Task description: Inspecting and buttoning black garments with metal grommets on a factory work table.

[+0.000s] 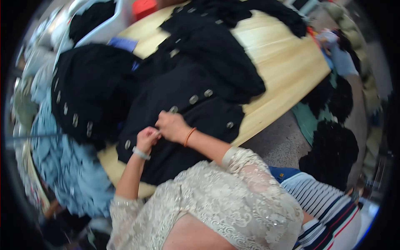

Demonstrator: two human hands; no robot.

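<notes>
Both hands meet at the near part of a black garment (pixel 175 146) spread across the wooden bench (pixel 287 66). Left hand (pixel 146 139), wrist banded white, is curled shut, pinching something small against the cloth; too blurred to say what. Right hand (pixel 171 126), orange band at the wrist, is closed on a fold of the same garment, touching the left. Pale buttons (pixel 193 99) run along the cloth. More black garments (pixel 89 89) are heaped left and beyond, crowding the bench. Light blue fabric (pixel 66 166) hangs off the left edge. Dark pieces (pixel 331 150) lie on the floor at right.
</notes>
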